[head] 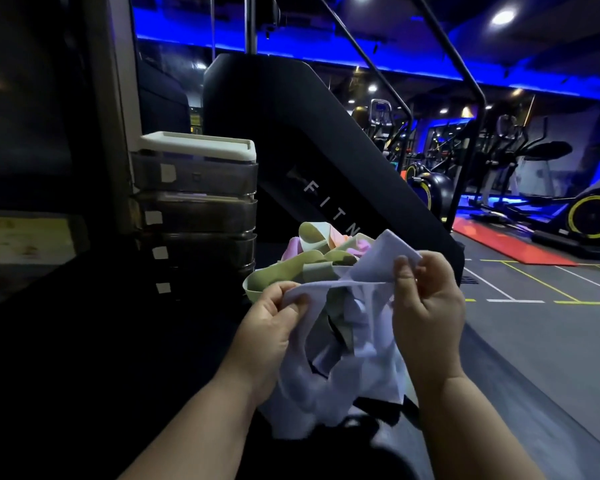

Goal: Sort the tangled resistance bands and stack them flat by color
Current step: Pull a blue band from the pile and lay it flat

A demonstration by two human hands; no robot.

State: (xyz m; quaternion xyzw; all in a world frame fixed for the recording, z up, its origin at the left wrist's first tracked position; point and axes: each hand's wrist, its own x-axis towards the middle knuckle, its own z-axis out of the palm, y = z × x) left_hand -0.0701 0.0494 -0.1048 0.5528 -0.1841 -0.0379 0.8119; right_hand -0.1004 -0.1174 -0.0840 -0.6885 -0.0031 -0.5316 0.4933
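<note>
Standing at the far left is a stack of smoky drawers (201,216) with a white lid. Just right of it, the left hand (274,323) pinches one edge of a lavender band (340,341), which hangs in loops between both hands. Behind it lies a tangle of green bands (291,271) and pink bands (295,245). The right hand (430,306) grips the lavender band's upper corner.

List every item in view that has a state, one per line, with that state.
Left hand: pinching the pale lavender resistance band.
Right hand: pinching the same band's upper fold.
Pale lavender resistance band: lifted, crumpled, not flat.
Pale green resistance bands: looped, tangled in the pile.
Pink resistance band: tangled in the pile.
Stacked smoky drawer unit: drawers shut.
</note>
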